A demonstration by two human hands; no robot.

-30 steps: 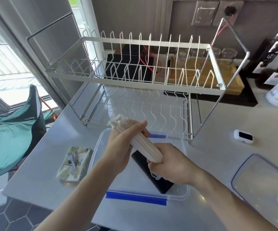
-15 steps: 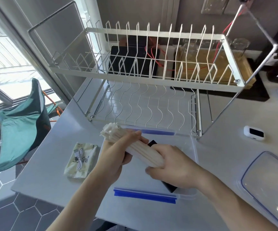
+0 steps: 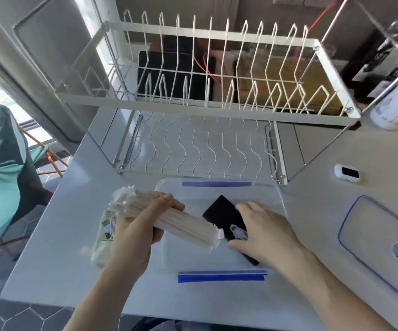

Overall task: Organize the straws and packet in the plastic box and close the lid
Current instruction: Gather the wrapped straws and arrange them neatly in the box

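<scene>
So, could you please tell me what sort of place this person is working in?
Most likely a home kitchen counter. A two-tier wire dish rack stands on the white countertop, glass jars sit on a wooden tray behind it, and wall sockets and a window are close by.

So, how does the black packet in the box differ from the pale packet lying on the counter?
The black packet lies inside the clear plastic box, under the right hand, which rests on it; the pale packet lies outside the box on the counter, partly hidden behind the left hand, which grips the straws. The black packet is dark with a small light picture; the pale packet is cream with print. Both are flat.
</scene>
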